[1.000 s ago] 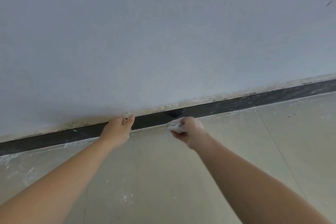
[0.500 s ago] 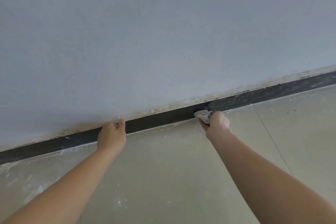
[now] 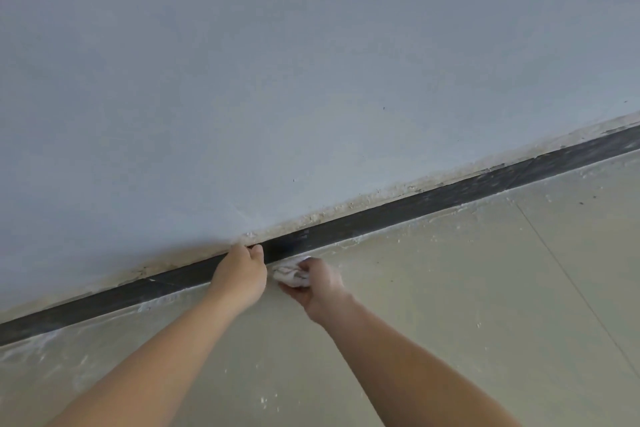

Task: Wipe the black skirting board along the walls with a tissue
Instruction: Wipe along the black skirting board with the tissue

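Skirting board (image 3: 398, 218), black and narrow, runs on a slant along the foot of a pale grey-blue wall (image 3: 311, 80), and both of the person's hands are down at it, close together but not touching. The left hand (image 3: 240, 276) lies against the face of the board, its back towards me, thumb and forefinger tip reaching the board's top edge; it holds nothing, and the other fingers are hidden behind the hand. Just to the right of it, the right hand (image 3: 318, 284) is curled round a crumpled white tissue (image 3: 289, 274), which sits at the bottom edge of the board where it meets the floor (image 3: 450, 288). Whether the tissue actually presses on the black face or only on the seam below it, I cannot tell. Above the board, a rough, crumbly cream line marks the join with the wall. Further right along the board, its surface looks streaked with pale smudges. Below the board, the floor is beige tile, flecked with white specks and smears, thickest along the board's lower edge. Both forearms are bare.
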